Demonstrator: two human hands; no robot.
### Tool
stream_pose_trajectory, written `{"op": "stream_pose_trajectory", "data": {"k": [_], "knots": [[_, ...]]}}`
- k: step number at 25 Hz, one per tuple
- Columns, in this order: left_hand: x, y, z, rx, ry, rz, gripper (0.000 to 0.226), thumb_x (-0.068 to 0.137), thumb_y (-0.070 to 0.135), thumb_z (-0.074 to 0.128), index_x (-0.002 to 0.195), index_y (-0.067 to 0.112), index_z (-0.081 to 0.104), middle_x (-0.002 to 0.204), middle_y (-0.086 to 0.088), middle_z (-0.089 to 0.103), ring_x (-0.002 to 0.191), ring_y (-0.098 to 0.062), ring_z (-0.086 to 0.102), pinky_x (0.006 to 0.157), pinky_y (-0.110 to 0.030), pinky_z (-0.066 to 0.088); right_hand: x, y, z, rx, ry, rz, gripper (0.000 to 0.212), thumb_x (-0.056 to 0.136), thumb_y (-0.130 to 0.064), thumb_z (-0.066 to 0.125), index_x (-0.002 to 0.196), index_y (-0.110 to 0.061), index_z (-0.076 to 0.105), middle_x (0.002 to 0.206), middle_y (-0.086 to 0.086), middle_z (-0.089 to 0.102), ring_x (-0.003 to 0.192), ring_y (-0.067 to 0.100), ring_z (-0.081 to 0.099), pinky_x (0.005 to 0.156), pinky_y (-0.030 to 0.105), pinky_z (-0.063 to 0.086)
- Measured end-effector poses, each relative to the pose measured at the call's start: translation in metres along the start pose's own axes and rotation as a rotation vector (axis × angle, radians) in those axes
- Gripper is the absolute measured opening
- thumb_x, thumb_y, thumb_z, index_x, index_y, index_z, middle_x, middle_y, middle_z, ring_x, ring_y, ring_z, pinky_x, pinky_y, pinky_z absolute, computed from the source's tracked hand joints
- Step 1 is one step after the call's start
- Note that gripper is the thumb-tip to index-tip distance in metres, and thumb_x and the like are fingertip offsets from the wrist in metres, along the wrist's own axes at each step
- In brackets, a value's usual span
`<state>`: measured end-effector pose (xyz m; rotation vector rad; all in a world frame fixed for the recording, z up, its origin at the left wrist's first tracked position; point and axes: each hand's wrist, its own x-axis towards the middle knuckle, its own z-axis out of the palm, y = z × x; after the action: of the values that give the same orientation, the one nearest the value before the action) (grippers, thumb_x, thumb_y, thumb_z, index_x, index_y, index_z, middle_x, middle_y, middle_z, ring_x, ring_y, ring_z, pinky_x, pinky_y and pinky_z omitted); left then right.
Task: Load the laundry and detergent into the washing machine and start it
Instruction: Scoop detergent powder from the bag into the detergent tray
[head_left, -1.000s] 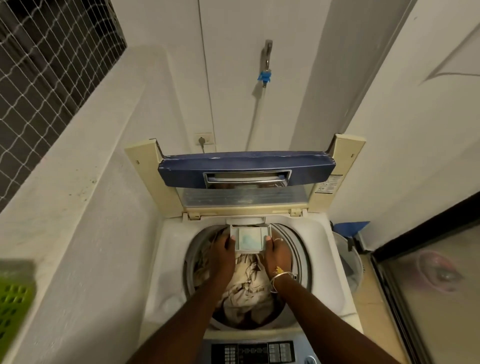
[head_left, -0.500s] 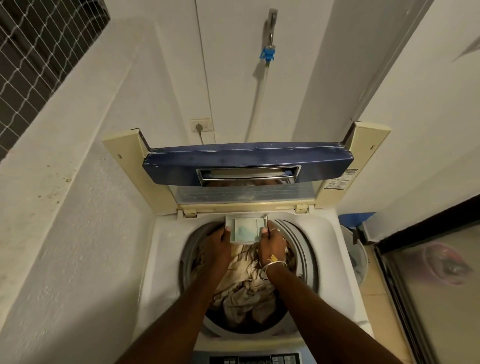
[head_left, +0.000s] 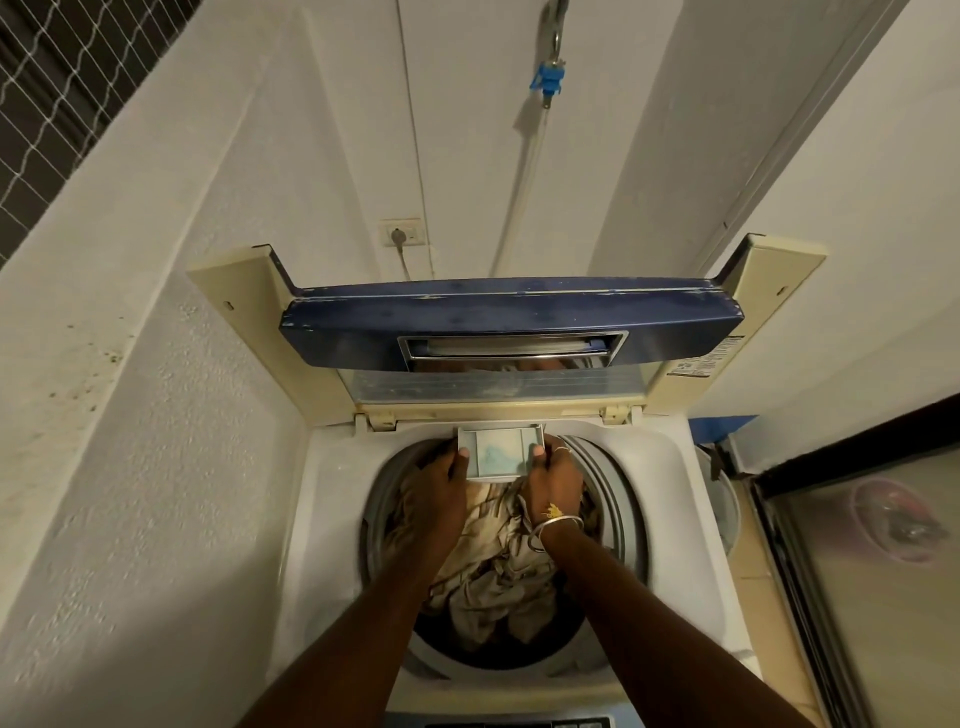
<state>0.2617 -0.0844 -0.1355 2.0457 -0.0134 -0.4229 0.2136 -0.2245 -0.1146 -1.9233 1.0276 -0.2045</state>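
Note:
A white top-loading washing machine (head_left: 332, 519) stands in front of me, its blue-edged lid (head_left: 511, 322) raised upright. Beige laundry (head_left: 493, 577) lies bunched in the drum. At the drum's far rim a small grey detergent drawer (head_left: 498, 451) sticks out, with pale blue powder in it. My left hand (head_left: 439, 486) grips the drawer's left side, thumb on its edge. My right hand (head_left: 555, 478), with a bangle at the wrist, grips its right side. Both forearms reach over the drum.
A white wall closes in on the left. A tap with a blue fitting (head_left: 548, 78) and a hose hang on the back wall above a socket (head_left: 402, 234). A bucket (head_left: 724, 499) stands right of the machine, beside a glass door (head_left: 883, 561).
The drawer has slid back toward the machine's far rim, with both hands following it. The camera has moved closer and tilted up; the control panel has nearly left the bottom of the view.

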Motion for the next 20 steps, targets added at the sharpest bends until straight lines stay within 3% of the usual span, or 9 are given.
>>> {"op": "stream_pose_trajectory", "data": {"k": [3,7,14,20], "knots": [[0.001,0.001,0.000,-0.031,-0.002,0.014,0.038,0.104,0.036,0.043,0.128,0.015,0.063,0.120,-0.002,0.069,0.105,-0.011,0.065,0.079,-0.012,0.049,0.001,-0.001,-0.001,-0.028,0.011,-0.012,0.022,0.101,-0.022,0.046,0.114,-0.017,0.063,0.090,0.000,0.063,0.089,0.024,0.062,0.082,0.036,0.050],[0.002,0.000,0.000,-0.082,-0.013,0.011,0.037,0.103,0.036,0.045,0.127,0.015,0.065,0.119,-0.004,0.070,0.105,-0.013,0.067,0.089,-0.030,0.055,0.003,-0.003,-0.001,-0.026,0.006,-0.007,0.019,0.100,-0.020,0.049,0.110,-0.013,0.064,0.095,0.010,0.068,0.091,0.029,0.064,0.083,0.042,0.053],[0.010,-0.004,-0.005,-0.022,-0.065,0.006,0.041,0.101,0.043,0.045,0.127,0.017,0.065,0.116,-0.001,0.072,0.104,-0.012,0.067,0.092,-0.037,0.055,0.004,-0.009,-0.006,-0.095,-0.007,0.010,0.021,0.099,-0.016,0.049,0.110,-0.008,0.065,0.097,0.015,0.069,0.092,0.033,0.065,0.079,0.035,0.048],[0.014,-0.005,-0.005,-0.036,-0.069,-0.023,0.050,0.096,0.053,0.043,0.124,0.019,0.067,0.108,0.003,0.074,0.094,-0.010,0.068,0.087,-0.040,0.056,0.005,-0.016,-0.007,-0.157,-0.011,0.030,0.023,0.096,-0.012,0.048,0.107,-0.005,0.067,0.099,0.022,0.069,0.096,0.040,0.063,0.079,0.037,0.047]]}}
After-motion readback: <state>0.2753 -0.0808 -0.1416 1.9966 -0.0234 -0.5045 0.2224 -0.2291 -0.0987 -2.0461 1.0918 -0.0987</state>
